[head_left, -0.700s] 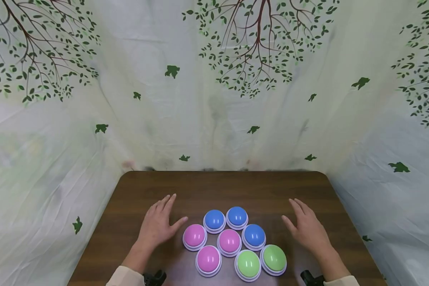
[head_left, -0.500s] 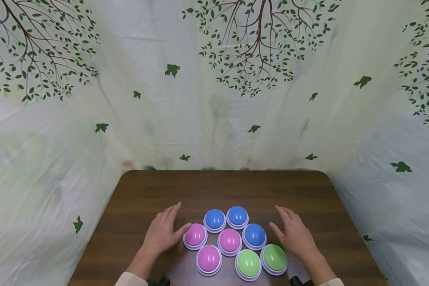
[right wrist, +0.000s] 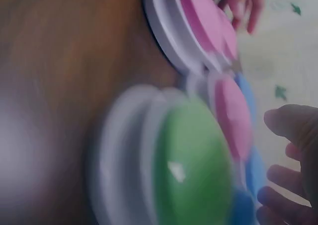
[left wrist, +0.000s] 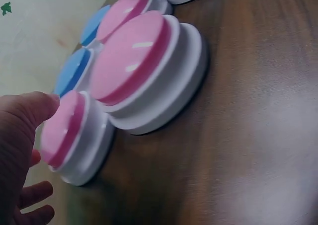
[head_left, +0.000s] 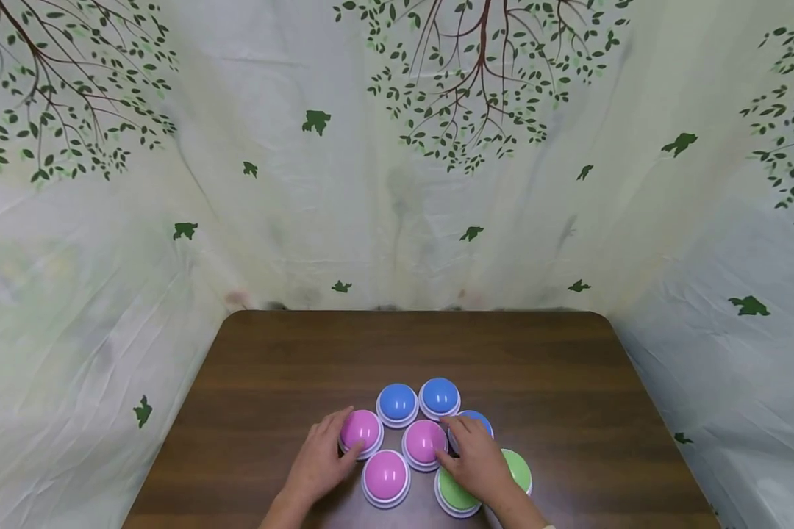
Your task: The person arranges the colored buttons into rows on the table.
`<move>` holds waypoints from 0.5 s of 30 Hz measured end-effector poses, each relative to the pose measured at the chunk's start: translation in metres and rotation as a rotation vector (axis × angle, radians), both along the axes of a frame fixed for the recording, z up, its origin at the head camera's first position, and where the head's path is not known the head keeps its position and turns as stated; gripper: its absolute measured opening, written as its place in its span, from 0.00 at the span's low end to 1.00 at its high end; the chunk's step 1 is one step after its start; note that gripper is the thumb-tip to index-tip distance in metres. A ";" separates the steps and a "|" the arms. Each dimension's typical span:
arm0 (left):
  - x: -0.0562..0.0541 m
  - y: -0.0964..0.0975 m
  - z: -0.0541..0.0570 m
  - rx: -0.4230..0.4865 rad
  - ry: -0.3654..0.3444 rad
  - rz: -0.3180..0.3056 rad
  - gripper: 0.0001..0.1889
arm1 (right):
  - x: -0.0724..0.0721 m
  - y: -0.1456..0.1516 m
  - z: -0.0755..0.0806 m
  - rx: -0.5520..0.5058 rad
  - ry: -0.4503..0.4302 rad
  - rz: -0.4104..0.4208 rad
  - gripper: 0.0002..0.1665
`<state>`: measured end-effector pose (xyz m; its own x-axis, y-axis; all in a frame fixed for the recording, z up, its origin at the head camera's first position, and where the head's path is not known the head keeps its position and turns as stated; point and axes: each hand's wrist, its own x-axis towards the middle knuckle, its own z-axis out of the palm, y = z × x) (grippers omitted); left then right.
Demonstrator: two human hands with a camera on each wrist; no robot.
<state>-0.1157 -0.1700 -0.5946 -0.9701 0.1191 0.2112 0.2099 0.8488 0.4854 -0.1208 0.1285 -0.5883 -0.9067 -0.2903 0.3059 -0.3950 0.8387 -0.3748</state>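
Several round push buttons with coloured domes on white bases stand close together on the table. My left hand is at the leftmost pink button, its thumb and fingers spread to either side of the dome. In the left wrist view the thumb overlaps that button's edge. My right hand hovers above the cluster, fingers loosely extended. Its thumb tip lies right at the middle pink button. It partly hides the right blue button and both green buttons, the nearer green button among them.
Two more blue buttons, the left one and the back one, form the far row. A third pink button sits in front. Beyond the brown wooden table hangs a pale leaf-printed cloth on the visible sides.
Both hands have come inward and nearer: the left hand to the leftmost pink button, the right hand leftward over the blue and green buttons. The buttons hold their places.
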 end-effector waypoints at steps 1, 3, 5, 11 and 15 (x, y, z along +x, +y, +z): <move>0.002 0.000 -0.003 0.009 0.007 -0.001 0.34 | 0.002 -0.006 -0.002 0.005 0.014 0.006 0.32; 0.005 0.001 -0.008 0.014 0.021 0.001 0.35 | 0.005 -0.018 -0.006 0.010 0.046 0.003 0.31; 0.007 0.001 -0.011 0.012 0.028 0.008 0.37 | 0.007 -0.028 -0.010 0.009 0.091 -0.009 0.31; 0.010 0.002 -0.016 -0.003 0.053 0.015 0.42 | 0.004 -0.059 -0.015 0.031 0.176 0.023 0.28; 0.009 0.002 -0.020 -0.001 0.061 0.020 0.44 | -0.005 -0.083 -0.015 0.059 0.149 0.055 0.25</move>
